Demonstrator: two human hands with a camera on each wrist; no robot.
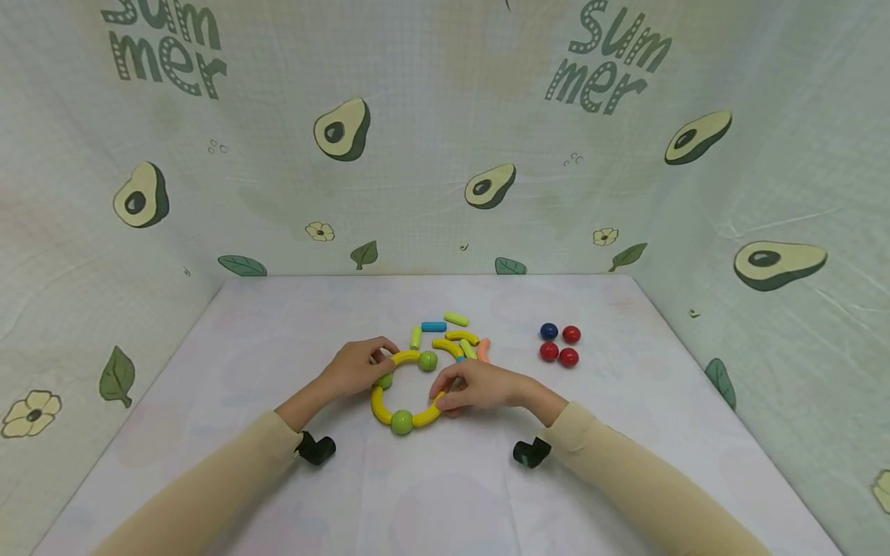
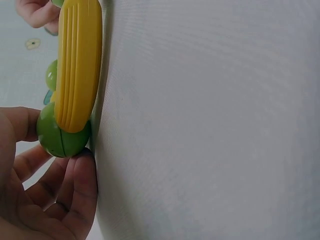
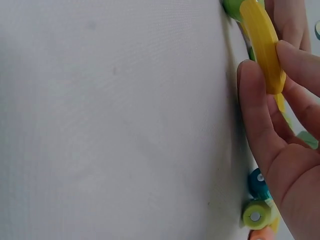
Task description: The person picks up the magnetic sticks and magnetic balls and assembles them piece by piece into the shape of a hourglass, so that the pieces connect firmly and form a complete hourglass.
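Yellow curved rods and green balls form a partial ring on the table, with a gap on its right side. My left hand (image 1: 353, 367) pinches the ring's left green ball (image 2: 60, 132) between thumb and fingers; a ridged yellow curved rod (image 2: 77, 70) joins that ball. On the other side, my right hand (image 1: 480, 384) pinches the free end of another yellow curved rod (image 3: 265, 45) between thumb and fingertips. That rod's other end meets the near green ball (image 1: 402, 422). A third green ball (image 1: 427, 361) sits at the far end of the upper yellow rod (image 1: 405, 357).
Behind the ring lie loose pieces: a blue rod (image 1: 434, 327), lime rods (image 1: 456, 318), yellow curved rods (image 1: 462, 337) and an orange curved one (image 1: 484, 350). Farther right sit a dark blue ball (image 1: 548, 331) and red balls (image 1: 568, 357). Printed cloth (image 1: 417, 139) surrounds the table.
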